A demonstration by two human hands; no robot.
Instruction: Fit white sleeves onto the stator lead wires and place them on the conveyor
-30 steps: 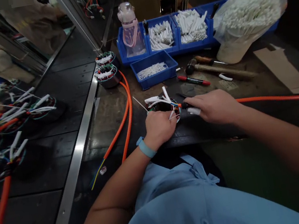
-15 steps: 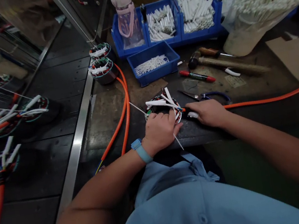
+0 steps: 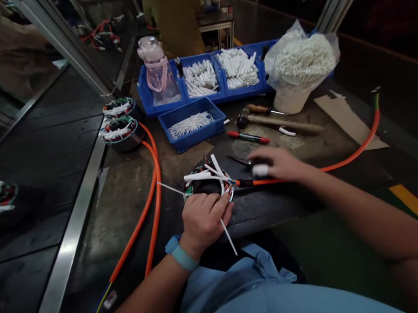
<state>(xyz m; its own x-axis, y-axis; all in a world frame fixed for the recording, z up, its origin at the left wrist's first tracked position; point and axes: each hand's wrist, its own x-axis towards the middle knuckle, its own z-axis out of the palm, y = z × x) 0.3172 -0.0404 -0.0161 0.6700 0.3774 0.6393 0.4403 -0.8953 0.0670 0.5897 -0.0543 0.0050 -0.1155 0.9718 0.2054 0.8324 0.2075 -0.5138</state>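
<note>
A ring-shaped motor stator (image 3: 195, 177) with white-sleeved wires lies near the bench's front edge. My left hand (image 3: 205, 218) is closed over its near rim, with thumb and forefinger together by the wires on the right. A thin white strip (image 3: 228, 236) sticks out below this hand. From the stator's right side, an orange cable (image 3: 339, 165) runs under my right wrist. My right hand (image 3: 276, 162), with a white cover on one finger, is over the handles of scissors (image 3: 239, 161). Only the dark blades show; blur and the hand's back hide its grip.
Behind are a small blue bin of thin white strips (image 3: 175, 143), blue bins (image 3: 225, 95) of white tubes and a bottle (image 3: 159, 76). A marker (image 3: 248, 136), hammer (image 3: 283, 122) and bagged tub (image 3: 291, 100) stand right. Two stators (image 3: 121, 139) sit left.
My right hand has let go of the cable's black end beside the stator and moved right onto the scissors. My left hand stays on the stator. The view has shifted, showing more background.
</note>
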